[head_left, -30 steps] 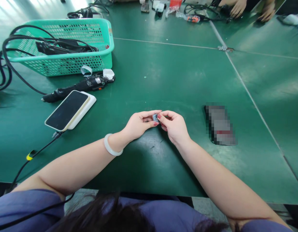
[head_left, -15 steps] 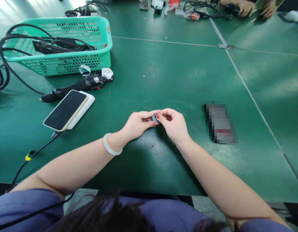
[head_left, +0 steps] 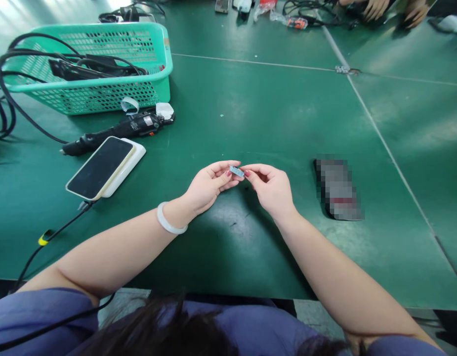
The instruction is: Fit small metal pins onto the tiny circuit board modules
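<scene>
A small blue-grey part [head_left: 237,171], too small to make out its kind, is held above the green table near its front edge. My left hand [head_left: 209,185] closes on the part's left side, the thumb on the near face and the fingers behind and below it. From the other side my right hand [head_left: 272,188] pinches the part's right end between thumb and forefinger. A pale bangle [head_left: 169,220] circles my left wrist.
On the left lie a phone on a white block [head_left: 102,168], a black electric screwdriver [head_left: 120,129] and a green basket [head_left: 163,54] of cables. A pixelated dark object [head_left: 337,189] lies at right. Another person's hands [head_left: 376,7] work at the far edge.
The part has been turned in my fingers and now shows a longer, lighter side. Both hands have shifted slightly, and my left fingers have spread apart around it.
</scene>
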`<state>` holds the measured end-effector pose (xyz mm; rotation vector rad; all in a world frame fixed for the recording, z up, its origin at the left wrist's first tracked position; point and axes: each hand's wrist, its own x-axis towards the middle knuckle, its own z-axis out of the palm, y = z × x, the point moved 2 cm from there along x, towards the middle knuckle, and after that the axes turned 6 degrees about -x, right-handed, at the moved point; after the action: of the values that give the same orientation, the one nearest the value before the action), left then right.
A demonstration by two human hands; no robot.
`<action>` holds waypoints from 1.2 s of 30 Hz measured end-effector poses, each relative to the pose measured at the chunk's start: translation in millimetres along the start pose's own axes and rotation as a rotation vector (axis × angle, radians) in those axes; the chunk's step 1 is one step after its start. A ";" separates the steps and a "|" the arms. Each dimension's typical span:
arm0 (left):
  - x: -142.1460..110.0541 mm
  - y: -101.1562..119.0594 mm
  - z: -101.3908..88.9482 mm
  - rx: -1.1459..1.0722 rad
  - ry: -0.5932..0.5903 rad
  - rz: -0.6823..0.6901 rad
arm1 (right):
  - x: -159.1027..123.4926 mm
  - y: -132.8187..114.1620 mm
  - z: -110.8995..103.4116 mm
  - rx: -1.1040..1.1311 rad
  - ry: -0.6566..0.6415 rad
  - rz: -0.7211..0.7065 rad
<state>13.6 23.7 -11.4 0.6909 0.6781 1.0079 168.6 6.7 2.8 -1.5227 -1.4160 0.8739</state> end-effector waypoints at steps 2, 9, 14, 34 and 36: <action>0.1 0.1 -0.6 -0.028 0.018 -0.008 | -1.7 -1.9 1.2 -0.018 0.005 -0.033; 5.3 3.4 -8.4 -0.033 0.204 0.043 | -2.2 4.6 3.9 -0.221 0.030 -0.196; 4.8 5.4 -9.7 0.001 0.307 0.111 | -3.3 6.1 19.0 -0.639 -0.132 -0.436; -1.1 2.9 -4.0 0.369 0.147 0.050 | 3.0 2.8 5.6 -0.061 0.058 -0.193; -1.7 2.6 -3.3 0.364 0.129 0.050 | 2.1 1.9 6.7 -0.068 0.056 -0.204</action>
<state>9.0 23.8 -11.0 0.9691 0.9750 0.9909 163.5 9.6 -1.4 -1.4115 -1.5417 0.6604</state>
